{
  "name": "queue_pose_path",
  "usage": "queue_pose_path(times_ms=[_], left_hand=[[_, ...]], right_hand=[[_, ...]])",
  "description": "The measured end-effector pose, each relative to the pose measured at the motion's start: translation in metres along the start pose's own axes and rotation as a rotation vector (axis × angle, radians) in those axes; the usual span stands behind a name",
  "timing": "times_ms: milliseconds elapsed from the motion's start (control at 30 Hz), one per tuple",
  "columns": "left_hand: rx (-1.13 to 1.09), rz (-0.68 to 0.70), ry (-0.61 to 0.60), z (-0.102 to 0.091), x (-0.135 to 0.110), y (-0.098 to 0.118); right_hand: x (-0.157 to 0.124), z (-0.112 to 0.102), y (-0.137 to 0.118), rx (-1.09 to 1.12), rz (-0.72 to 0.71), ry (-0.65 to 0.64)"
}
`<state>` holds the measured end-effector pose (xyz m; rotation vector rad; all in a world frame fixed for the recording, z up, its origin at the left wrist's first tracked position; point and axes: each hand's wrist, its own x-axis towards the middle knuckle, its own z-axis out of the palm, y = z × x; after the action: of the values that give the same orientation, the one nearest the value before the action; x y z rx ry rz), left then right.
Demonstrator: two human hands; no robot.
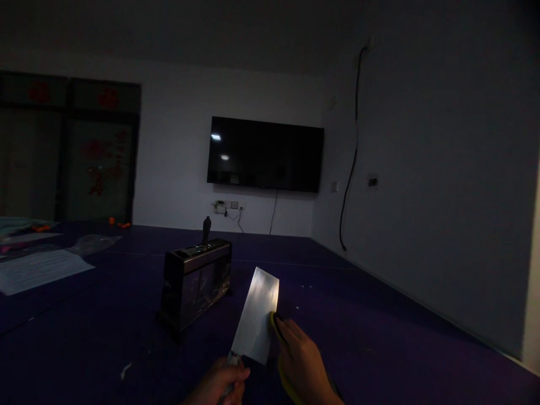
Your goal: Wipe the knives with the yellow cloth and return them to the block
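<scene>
A cleaver with a broad, shiny blade points up and away from me. My left hand is wrapped round its handle at the bottom of the view. Against the blade's right edge, my right hand holds a yellow cloth, partly hidden under the fingers and dark along one side. To the left of the blade stands a black knife block with a metallic top strip. One dark knife handle sticks up out of it.
The purple surface carries a few white scraps. Printed paper and clear plastic lie at the left. A television hangs on the far wall, and a black cable runs down the right wall. The room is dim.
</scene>
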<state>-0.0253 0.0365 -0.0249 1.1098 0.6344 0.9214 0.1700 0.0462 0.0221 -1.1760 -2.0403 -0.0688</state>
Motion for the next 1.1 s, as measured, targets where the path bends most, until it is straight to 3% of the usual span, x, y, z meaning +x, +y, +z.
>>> queue_pose_path(times_ms=[400, 600, 867, 1100], left_hand=[[-0.131, -0.026, 0.083, 0.002, -0.007, 0.005], [-0.201, -0.087, 0.079, 0.0, -0.007, 0.006], [-0.118, -0.051, 0.019, 0.0, -0.01, 0.008], [-0.051, -0.032, -0.076, -0.006, 0.003, 0.003]], right_hand=[[0.0, -0.006, -0.017, 0.043, -0.27, -0.232], [0.0, -0.007, -0.019, 0.024, -0.324, -0.257], [-0.001, -0.006, -0.016, 0.05, -0.232, -0.211], [0.001, -0.009, -0.015, 0.09, -0.089, -0.111]])
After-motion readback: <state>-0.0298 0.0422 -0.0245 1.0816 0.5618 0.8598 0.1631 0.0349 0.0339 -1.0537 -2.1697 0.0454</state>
